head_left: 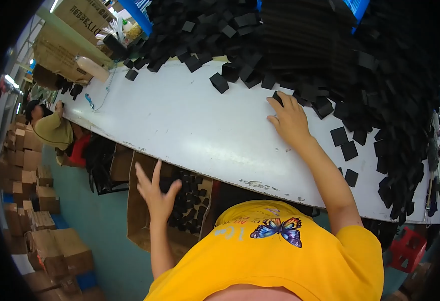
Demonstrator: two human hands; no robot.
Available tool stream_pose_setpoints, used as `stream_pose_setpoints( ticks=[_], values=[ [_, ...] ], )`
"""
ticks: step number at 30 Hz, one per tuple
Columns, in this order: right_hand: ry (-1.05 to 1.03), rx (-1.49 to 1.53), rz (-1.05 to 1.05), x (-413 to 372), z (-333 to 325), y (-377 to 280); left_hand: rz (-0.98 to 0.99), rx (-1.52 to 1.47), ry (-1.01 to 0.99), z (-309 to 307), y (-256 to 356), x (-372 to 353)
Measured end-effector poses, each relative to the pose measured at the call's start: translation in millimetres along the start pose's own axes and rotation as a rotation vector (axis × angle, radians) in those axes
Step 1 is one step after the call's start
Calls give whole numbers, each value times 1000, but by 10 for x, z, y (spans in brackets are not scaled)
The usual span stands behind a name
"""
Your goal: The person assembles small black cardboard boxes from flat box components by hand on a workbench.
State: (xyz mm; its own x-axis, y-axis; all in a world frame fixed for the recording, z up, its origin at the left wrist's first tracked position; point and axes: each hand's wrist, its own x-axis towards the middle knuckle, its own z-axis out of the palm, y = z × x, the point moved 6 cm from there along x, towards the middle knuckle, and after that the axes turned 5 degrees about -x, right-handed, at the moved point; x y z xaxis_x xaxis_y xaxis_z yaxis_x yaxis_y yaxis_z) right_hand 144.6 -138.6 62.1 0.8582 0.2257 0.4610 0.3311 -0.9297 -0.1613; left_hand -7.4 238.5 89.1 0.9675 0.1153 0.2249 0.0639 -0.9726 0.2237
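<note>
My left hand (pixel 155 195) is open, its fingers spread, above a cardboard box (pixel 135 220) beside the table. Inside that box lie many small black boxes (pixel 190 198). At the near edge of a large pile on the table, my right hand (pixel 291 123) has its fingers over a small black box (pixel 277 98). The fingers hide part of that box, and the thumb sits a little apart. A few loose black boxes (pixel 349 150) lie on the white tabletop right of my right forearm. Another black box (pixel 219 83) lies left of the hand.
The white table (pixel 180 115) carries a big heap of black boxes (pixel 330 55) along its far and right sides. A pale bottle (pixel 92 67) stands at the left end. Another person (pixel 54 128) sits there. Cartons (pixel 59 248) are stacked on the floor; a red stool (pixel 408 250) stands right.
</note>
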Motion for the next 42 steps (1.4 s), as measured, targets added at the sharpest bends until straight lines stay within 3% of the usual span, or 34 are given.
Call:
stream_pose_setpoints(
  ticks=[3, 4, 6, 7, 10, 12, 14, 16, 18, 20, 21, 22, 24, 27, 30, 33, 36, 39, 42],
  values=[
    [-202, 4, 104, 76, 319, 133, 49, -735, 146, 350, 416, 815],
    [-214, 31, 85, 48, 304, 148, 96, -746, 195, 636, 544, 1140],
    [-238, 90, 61, -110, 234, 141, 239, -686, 109, 973, 991, 1735],
    [-192, 115, 58, -216, 146, 140, 218, -647, 107, 1189, 1133, 1984],
    [-12, 206, 112, -437, -211, 258, 6, -849, -182, 1780, 1276, 2478],
    [144, 294, 256, -629, -476, 417, 163, -954, -104, 1785, 1343, 2427],
    [125, 375, 498, -836, -675, 581, 349, -938, -78, 1714, 1609, 2133],
    [99, 778, 751, -1031, -628, 717, 555, -785, -65, 1317, 1924, 1640],
    [61, 988, 807, -1045, -590, 700, 730, -832, -207, 1169, 2294, 1171],
    [-33, 1122, 761, -909, -598, 588, 673, -978, -393, 1237, 2555, 818],
    [-26, 1206, 683, -858, -529, 562, 648, -962, -387, 1313, 2630, 697],
    [-167, 1118, 580, -791, -494, 497, 625, -951, -403, 1398, 2700, 510],
    [-419, 966, 620, -823, -406, 478, 555, -953, -456, 1455, 2689, 444],
    [-312, 743, 379, -886, -387, 505, 587, -895, -436, 1442, 2668, 428],
    [-328, 678, 334, -914, -455, 490, 638, -866, -393, 1427, 2678, 410],
    [-218, 608, 381, -846, -517, 376, 609, -874, -387, 1467, 2664, 403],
    [-293, 730, 410, -828, -413, 411, 578, -892, -400, 1527, 2639, 393],
    [-312, 662, 365, -730, -537, 489, 577, -930, -403, 1531, 2638, 401],
    [-345, 540, 125, -585, -645, 450, 600, -924, -392, 1510, 2639, 389]
  ],
)
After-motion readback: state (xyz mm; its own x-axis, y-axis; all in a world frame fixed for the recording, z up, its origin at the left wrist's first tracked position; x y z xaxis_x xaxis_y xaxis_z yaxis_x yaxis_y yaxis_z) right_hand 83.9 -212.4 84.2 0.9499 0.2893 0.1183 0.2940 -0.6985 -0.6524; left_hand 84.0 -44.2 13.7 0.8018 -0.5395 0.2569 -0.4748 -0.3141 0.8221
